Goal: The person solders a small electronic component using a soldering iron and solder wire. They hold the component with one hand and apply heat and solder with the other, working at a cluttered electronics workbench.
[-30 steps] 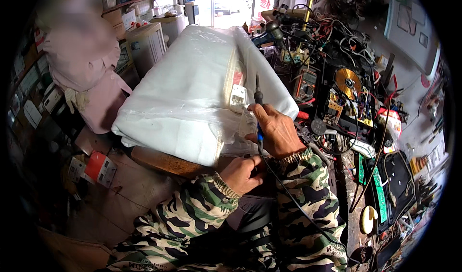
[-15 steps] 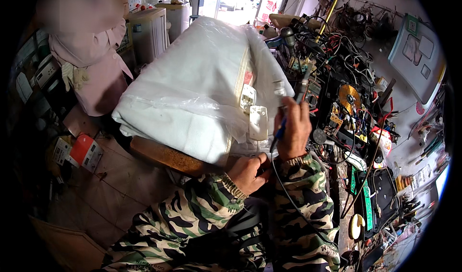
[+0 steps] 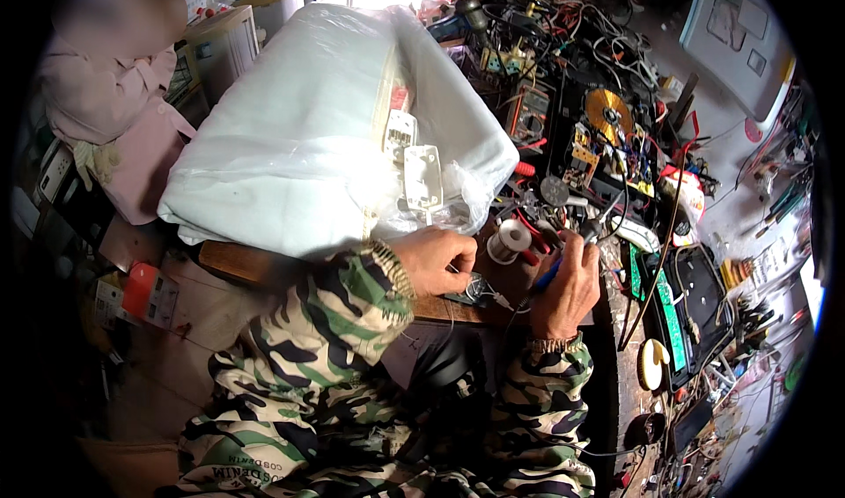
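My right hand [image 3: 566, 291] is closed around a soldering iron with a blue handle [image 3: 547, 276]; its metal end points up and away over the cluttered bench. A dark cord trails from the handle. My left hand [image 3: 436, 262] is curled with thumb and forefinger together, beside a small dark part with thin wires [image 3: 478, 290] at the table's near edge. What those fingers pinch is hidden. A spool of solder wire [image 3: 508, 242] stands between my hands. Beyond my left hand lie a white plastic case half [image 3: 423, 179] and a second white case piece [image 3: 400, 132], on the plastic-covered bundle.
A large pale bundle in clear plastic [image 3: 282, 137] covers much of the wooden table [image 3: 238, 262]. On the right, a multimeter [image 3: 529, 110], cables, circuit boards and tools crowd the bench. A person in pink [image 3: 114, 102] stands at the left, arms folded.
My right hand has come down and nearer with the soldering iron, uncovering the solder spool. My left hand has shifted up beside the small wired part. The whole view has also shifted.
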A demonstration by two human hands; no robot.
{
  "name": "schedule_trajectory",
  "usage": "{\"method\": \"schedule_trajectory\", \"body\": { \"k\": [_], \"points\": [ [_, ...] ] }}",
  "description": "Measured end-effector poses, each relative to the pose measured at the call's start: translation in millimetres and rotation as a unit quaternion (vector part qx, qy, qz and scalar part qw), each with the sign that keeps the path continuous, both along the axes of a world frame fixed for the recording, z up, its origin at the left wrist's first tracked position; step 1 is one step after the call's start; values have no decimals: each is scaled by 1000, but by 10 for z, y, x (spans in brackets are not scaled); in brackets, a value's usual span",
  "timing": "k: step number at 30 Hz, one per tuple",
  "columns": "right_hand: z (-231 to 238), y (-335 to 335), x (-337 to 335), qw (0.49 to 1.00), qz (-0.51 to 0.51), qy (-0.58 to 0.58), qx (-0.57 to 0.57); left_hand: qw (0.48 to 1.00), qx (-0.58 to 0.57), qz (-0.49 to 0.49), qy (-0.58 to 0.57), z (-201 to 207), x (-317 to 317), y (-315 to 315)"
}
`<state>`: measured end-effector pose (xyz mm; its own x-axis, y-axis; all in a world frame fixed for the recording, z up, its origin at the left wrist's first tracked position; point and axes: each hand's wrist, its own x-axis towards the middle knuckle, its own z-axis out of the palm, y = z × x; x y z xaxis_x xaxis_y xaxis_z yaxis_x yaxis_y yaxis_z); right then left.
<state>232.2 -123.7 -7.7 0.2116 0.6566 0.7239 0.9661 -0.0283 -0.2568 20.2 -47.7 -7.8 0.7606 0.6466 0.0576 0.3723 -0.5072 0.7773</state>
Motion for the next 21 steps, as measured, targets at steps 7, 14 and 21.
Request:
{"method": "schedule_trajectory", "body": {
  "k": [7,14,21],
  "points": [
    [-396,-221,-93,982,119,10,145,997,19,-54,46,-121,64,189],
    [-787,-582,-308,928,288,171,161,999,34,-15,-15,-109,-2,77],
    [-987,-759,-353,907,271,285,148,990,80,-9,-116,-102,58,-23]
  ]
}}
